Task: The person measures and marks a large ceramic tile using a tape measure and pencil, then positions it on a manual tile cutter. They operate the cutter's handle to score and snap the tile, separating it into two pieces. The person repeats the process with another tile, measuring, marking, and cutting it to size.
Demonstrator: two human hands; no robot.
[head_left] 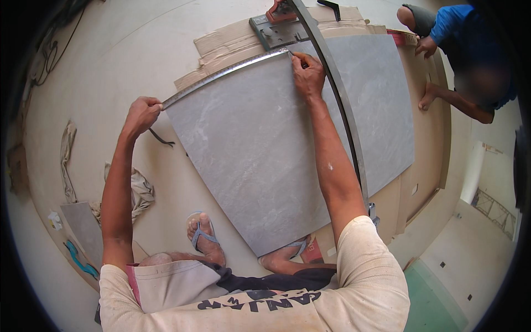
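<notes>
A large grey tile [238,149] lies in front of me, with a silver measuring strip [221,71], like a steel ruler, along its far edge. At the tile's left corner, my left hand [143,115] pinches one end of the strip. Near its other end, my right hand [310,74] is closed around a thin pencil-like tool [291,52]; its dark tip points at the strip and the rest is hidden by the fingers. The long metal rail [345,110] of a tile cutter crosses over the tile, just right of my right hand.
The cutter's base [276,33] rests on cardboard [218,47] beyond the tile. A co-worker in blue [462,33] crouches at the far right, by the tile's edge. Crumpled cloth [142,191], a tile offcut [83,221] and a teal-handled tool [80,259] lie at left.
</notes>
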